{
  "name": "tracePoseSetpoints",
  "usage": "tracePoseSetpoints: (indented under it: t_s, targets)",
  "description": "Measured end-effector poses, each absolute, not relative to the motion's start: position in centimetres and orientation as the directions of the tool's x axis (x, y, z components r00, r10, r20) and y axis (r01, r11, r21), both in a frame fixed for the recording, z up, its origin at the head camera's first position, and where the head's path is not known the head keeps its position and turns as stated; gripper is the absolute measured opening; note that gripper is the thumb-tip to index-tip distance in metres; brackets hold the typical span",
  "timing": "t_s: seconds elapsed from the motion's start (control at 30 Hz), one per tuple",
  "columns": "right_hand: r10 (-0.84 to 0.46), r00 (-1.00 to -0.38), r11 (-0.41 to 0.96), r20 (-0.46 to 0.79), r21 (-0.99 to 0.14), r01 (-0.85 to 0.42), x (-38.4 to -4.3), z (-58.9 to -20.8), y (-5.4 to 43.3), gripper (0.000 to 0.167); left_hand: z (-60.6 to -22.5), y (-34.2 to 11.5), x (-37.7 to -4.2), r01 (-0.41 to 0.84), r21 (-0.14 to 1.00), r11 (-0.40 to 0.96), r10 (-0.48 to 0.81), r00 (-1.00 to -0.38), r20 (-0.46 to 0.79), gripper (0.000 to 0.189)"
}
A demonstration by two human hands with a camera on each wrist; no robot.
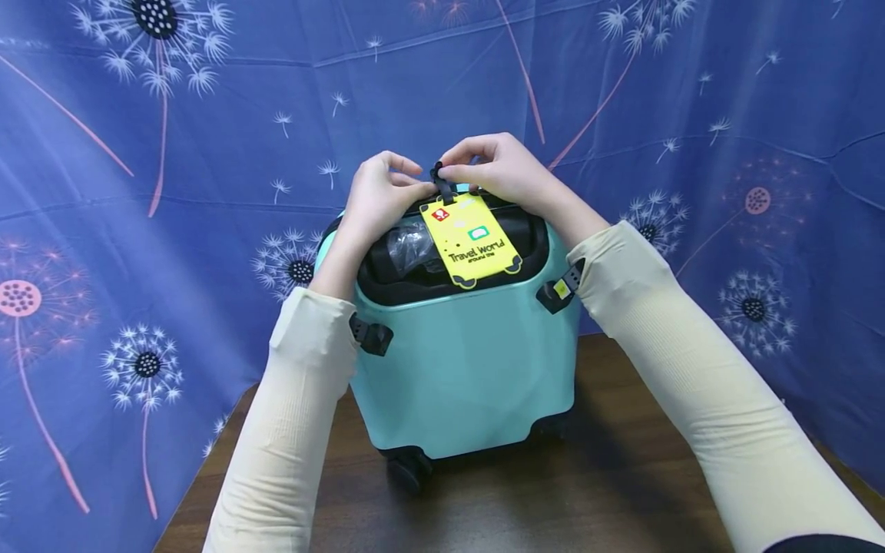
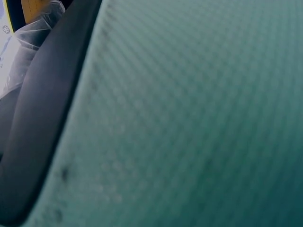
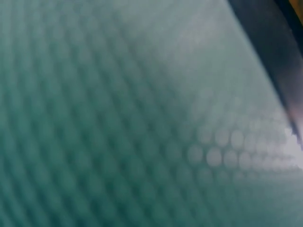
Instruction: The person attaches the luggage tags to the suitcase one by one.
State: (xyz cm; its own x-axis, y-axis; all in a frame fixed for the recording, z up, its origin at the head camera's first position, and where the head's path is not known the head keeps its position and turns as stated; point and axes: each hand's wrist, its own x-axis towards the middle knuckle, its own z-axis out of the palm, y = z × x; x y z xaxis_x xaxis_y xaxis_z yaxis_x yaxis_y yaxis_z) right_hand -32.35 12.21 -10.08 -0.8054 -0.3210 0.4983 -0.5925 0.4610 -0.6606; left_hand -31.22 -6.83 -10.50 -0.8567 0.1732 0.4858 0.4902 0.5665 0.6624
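Note:
A yellow luggage tag (image 1: 475, 238) printed "Travel World" lies against the black top panel of an upright teal suitcase (image 1: 463, 369). Its black strap (image 1: 445, 188) rises to a small loop above the panel. My right hand (image 1: 508, 169) pinches the strap's upper end between thumb and fingertips. From the other side, my left hand (image 1: 383, 196) pinches the strap near the same spot, its fingertips partly hidden. Both wrist views look closely at the suitcase's textured teal shell (image 2: 189, 104) and show no fingers.
Clear plastic wrap (image 1: 411, 247) covers part of the black panel beside the tag. The suitcase stands on its wheels (image 1: 409, 470) on a dark wooden table (image 1: 484, 507). Behind it hangs a blue dandelion-print cloth (image 1: 263, 153). Black wrist cameras (image 1: 558, 293) sit close to the shell.

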Motion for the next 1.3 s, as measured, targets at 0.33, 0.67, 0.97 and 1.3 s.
tracePoseSetpoints:
  t_s: [0.33,0.67,0.97,1.3]
  targets:
    - [-0.356,-0.841,0.571,0.407,-0.618,-0.54,-32.3,-9.3,12.1,0.035,-10.5,-7.0,-31.1,0.5,0.69,0.523,0.217,-0.861,0.46,0.033]
    - [-0.386,-0.797,0.573,0.464,-0.557,-0.602,-33.1,-9.3,12.0,0.027,-10.4,-6.8,-31.1,0.5,0.697,0.514,0.252,-0.864,0.435,0.029]
    - [-0.345,-0.746,0.528,0.569,-0.54,-0.656,-32.9,-9.8,11.9,0.024,-10.2,-6.6,-31.2,0.486,0.71,0.51,0.287,-0.874,0.392,0.035]
    - [-0.314,-0.754,0.498,0.577,-0.576,-0.648,-32.9,-10.0,11.9,0.025,-10.3,-6.5,-31.3,0.509,0.697,0.505,0.339,-0.86,0.382,0.027]
